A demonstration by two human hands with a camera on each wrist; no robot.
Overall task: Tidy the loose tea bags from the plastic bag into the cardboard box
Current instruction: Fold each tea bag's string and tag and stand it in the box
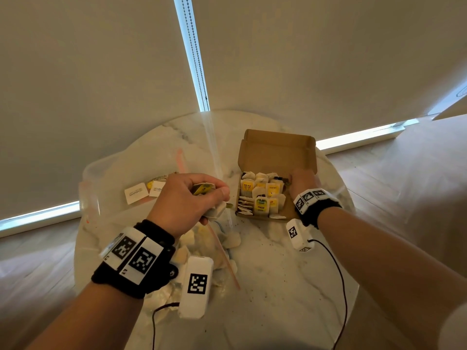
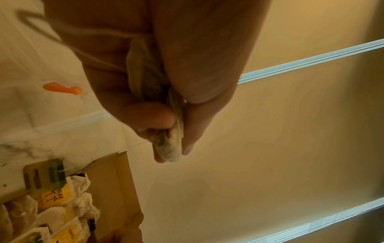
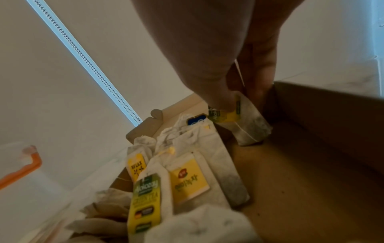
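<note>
An open cardboard box (image 1: pixel 275 150) stands on the round marble table, its left half packed with several upright tea bags (image 1: pixel 260 198). My right hand (image 1: pixel 302 181) reaches into the box's right side and pinches one tea bag (image 3: pixel 247 121) by its yellow tag, just above the box floor (image 3: pixel 301 180). My left hand (image 1: pixel 187 200) hovers left of the box and grips a small bunch of tea bags (image 2: pixel 170 144) with a yellow tag (image 1: pixel 202 189). The clear plastic bag (image 1: pixel 106 183) with an orange zip lies under and behind that hand, with more loose tea bags (image 1: pixel 202 246) inside.
White sachets (image 1: pixel 137 194) lie in the far part of the plastic bag. Tea crumbs dot the table (image 1: pixel 278 286) in front of the box. Sensor cables trail from both wrists across the near table. Closed roller blinds hang right behind the table.
</note>
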